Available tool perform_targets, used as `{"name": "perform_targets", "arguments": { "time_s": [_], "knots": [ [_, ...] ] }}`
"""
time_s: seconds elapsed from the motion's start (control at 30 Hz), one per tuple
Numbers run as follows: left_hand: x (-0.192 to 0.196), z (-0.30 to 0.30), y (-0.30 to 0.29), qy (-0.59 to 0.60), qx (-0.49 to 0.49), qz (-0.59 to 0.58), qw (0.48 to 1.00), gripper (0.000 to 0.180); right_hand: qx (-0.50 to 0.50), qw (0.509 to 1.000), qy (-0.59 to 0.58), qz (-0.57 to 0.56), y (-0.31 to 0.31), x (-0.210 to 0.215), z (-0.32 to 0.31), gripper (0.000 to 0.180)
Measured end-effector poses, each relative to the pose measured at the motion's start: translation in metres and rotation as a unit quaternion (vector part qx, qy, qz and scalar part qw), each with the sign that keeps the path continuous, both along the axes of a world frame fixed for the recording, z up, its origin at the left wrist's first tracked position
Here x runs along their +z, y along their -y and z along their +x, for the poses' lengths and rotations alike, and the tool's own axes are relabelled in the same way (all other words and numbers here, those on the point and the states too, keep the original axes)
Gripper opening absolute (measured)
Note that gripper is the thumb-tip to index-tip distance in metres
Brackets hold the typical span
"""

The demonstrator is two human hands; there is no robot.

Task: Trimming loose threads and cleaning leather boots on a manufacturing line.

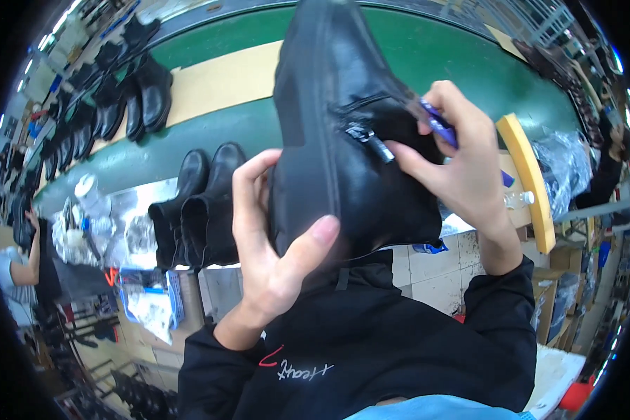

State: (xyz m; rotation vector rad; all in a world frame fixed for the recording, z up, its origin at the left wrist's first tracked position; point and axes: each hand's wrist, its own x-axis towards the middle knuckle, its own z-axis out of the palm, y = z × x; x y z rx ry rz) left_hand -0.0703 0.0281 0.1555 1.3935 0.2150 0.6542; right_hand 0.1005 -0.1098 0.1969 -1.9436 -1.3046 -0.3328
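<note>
A black leather boot [378, 203] is held up close in front of me, its toe pointing away and its dark sole side toward the left. My left hand [269, 262] is closed around the sole edge, thumb lying on the boot's side. Between the fingers of my right hand [472, 157] is a slim purple pen-like tool [439, 128], its see-through, brownish tip end toward the boot. A shiny zipper pull [376, 145] stands out from the boot, right by my right thumb. What the tool's tip touches is hard to make out.
Two black boots [206, 210] stand at the left on the green bench [210, 133]. Rows of boots [147, 94] fill the far left, near another person's arm [28, 262]. A blue basket [178, 297] sits lower left. At right are a yellow foam strip [532, 182] and a small bottle [518, 200].
</note>
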Motion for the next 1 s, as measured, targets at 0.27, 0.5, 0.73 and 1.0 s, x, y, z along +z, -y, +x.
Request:
{"name": "perform_targets", "arguments": {
  "time_s": [0.27, 0.5, 0.73, 1.0],
  "knots": [
    [-0.019, 0.006, 0.021, -0.008, 0.082, -0.145, 0.986, 0.072, 0.066, 0.972, -0.215, 0.063, 0.027, 0.010, 0.025, 0.043],
    [-0.087, 0.007, 0.051, 0.043, -0.052, -0.379, 0.923, 0.058, -0.049, 0.808, -0.466, 0.357, 0.058, -0.065, 0.041, 0.031],
    [-0.177, 0.034, 0.090, -0.059, -0.160, -0.592, 0.788, 0.059, -0.066, 0.670, -0.651, 0.350, 0.040, -0.250, 0.013, 0.033],
    [-0.244, -0.005, 0.064, -0.202, -0.188, -0.489, 0.827, 0.072, -0.055, 0.655, -0.683, 0.318, 0.008, -0.250, -0.024, 0.029]
  ]
}}
